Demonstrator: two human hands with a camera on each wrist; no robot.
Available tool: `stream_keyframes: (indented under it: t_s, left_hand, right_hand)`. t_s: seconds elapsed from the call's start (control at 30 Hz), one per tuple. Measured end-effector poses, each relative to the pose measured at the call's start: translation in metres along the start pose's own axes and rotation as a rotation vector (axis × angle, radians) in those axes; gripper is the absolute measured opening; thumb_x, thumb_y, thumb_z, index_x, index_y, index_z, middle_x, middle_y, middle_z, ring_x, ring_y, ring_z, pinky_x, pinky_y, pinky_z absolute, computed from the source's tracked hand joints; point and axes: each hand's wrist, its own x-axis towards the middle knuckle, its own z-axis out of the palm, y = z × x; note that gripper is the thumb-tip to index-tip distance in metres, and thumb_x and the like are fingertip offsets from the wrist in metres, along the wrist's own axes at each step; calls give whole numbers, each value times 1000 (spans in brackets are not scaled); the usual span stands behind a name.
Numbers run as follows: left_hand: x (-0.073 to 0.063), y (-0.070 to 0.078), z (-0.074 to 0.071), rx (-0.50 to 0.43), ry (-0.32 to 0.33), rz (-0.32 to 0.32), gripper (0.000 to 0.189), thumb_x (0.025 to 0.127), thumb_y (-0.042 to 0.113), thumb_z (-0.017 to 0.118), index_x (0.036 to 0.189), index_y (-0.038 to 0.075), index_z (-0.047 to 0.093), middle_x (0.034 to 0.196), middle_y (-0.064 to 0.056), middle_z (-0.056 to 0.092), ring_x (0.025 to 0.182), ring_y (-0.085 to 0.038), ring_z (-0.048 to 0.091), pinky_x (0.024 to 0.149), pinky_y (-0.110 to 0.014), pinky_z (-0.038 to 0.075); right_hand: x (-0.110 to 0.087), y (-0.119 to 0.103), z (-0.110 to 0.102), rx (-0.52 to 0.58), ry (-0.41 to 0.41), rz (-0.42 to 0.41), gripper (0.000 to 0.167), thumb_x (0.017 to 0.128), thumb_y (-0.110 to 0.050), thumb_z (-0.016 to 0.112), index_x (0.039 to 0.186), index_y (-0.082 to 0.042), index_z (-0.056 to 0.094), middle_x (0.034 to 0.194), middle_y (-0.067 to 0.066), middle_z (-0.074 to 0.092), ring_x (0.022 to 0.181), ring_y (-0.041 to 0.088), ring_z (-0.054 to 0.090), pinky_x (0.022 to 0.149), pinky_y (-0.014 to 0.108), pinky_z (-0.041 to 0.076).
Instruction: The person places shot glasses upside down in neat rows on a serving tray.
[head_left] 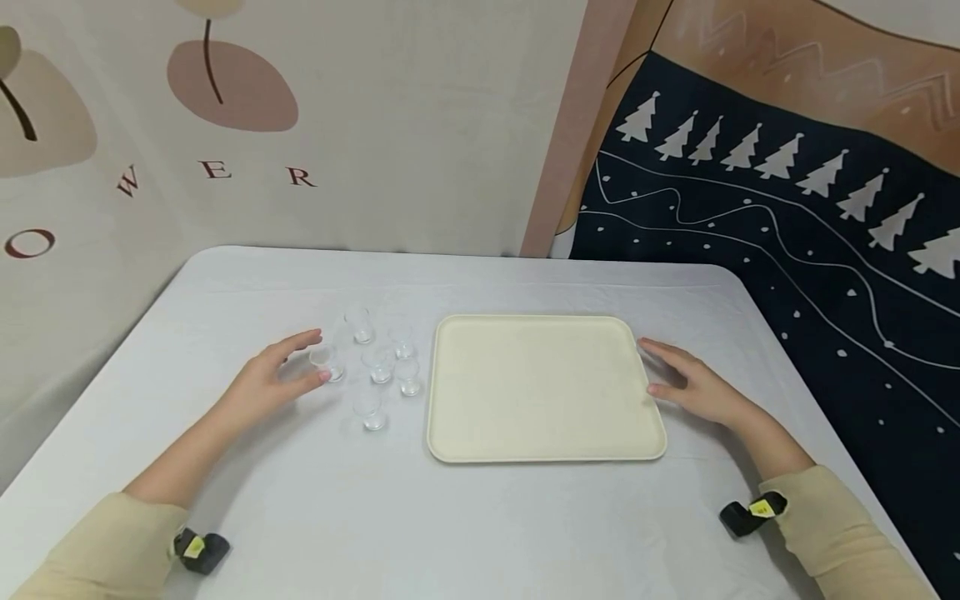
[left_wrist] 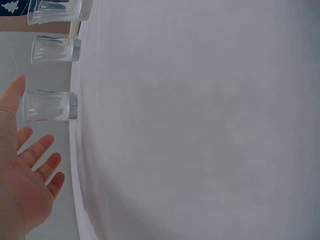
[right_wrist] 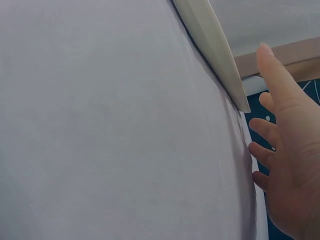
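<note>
Several small clear glasses stand in a group left of the tray, among them a front one (head_left: 372, 412) and a back one (head_left: 360, 326). My left hand (head_left: 273, 377) reaches to the leftmost glass (head_left: 328, 364), its thumb and fingers spread to either side of it. In the left wrist view the fingers of that hand (left_wrist: 27, 165) are parted, with an upright glass (left_wrist: 49, 106) beyond the thumb tip. A cream rectangular tray (head_left: 546, 387) lies flat with nothing on it. At its right edge my right hand (head_left: 693, 385) hovers, fingers and thumb apart.
A white cloth covers the table (head_left: 480, 525). Behind it hangs a pale printed curtain (head_left: 405, 125), with a dark tree-patterned cloth (head_left: 750, 208) on the right. Each wrist wears a small black camera, the left one (head_left: 201, 550) and the right one (head_left: 752, 512).
</note>
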Motion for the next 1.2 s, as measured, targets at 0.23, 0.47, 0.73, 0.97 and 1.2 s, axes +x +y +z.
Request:
stream_keyframes:
  t_s: [0.23, 0.47, 0.73, 0.97, 1.2]
  left_hand:
    - [2, -6, 9, -8, -23, -61, 69, 87, 32, 72, 142, 3, 43, 140, -24, 44, 120, -45, 42, 97, -59, 32]
    - [3, -14, 15, -23, 5, -78, 65, 86, 33, 73, 138, 3, 48, 138, -25, 45, 116, -43, 45, 97, -57, 33]
    - [4, -17, 17, -32, 23, -103, 61, 86, 34, 73, 132, -1, 53, 135, -26, 47, 120, -45, 43, 98, -58, 33]
    - [6, -15, 21, -12, 45, -95, 55, 85, 29, 75, 126, -3, 57, 128, -30, 51, 119, -47, 44, 96, -59, 35]
    - [7, -16, 24, 24, 73, -75, 50, 83, 25, 77, 120, -4, 61, 123, -30, 54, 111, -44, 49, 92, -57, 38]
  right_hand:
    - [-1, 3, 3, -22, -4, 2, 72, 85, -23, 74, 146, -11, 39, 147, 25, 33, 133, 51, 24, 99, 71, 19]
    - [-3, 6, 6, -40, -7, 18, 72, 85, -27, 74, 146, -13, 40, 147, 24, 34, 134, 51, 19, 98, 73, 11]
    - [-3, 7, 5, -52, -26, 8, 73, 84, -28, 74, 146, -13, 40, 147, 24, 34, 136, 49, 18, 99, 73, 9]
    - [-3, 6, 3, -39, -50, 12, 73, 85, -28, 74, 147, -13, 38, 149, 22, 31, 137, 48, 15, 99, 72, 6]
    - [-3, 8, 2, -36, -85, 33, 76, 85, -30, 73, 149, -14, 35, 153, 20, 26, 139, 46, 11, 101, 70, 4]
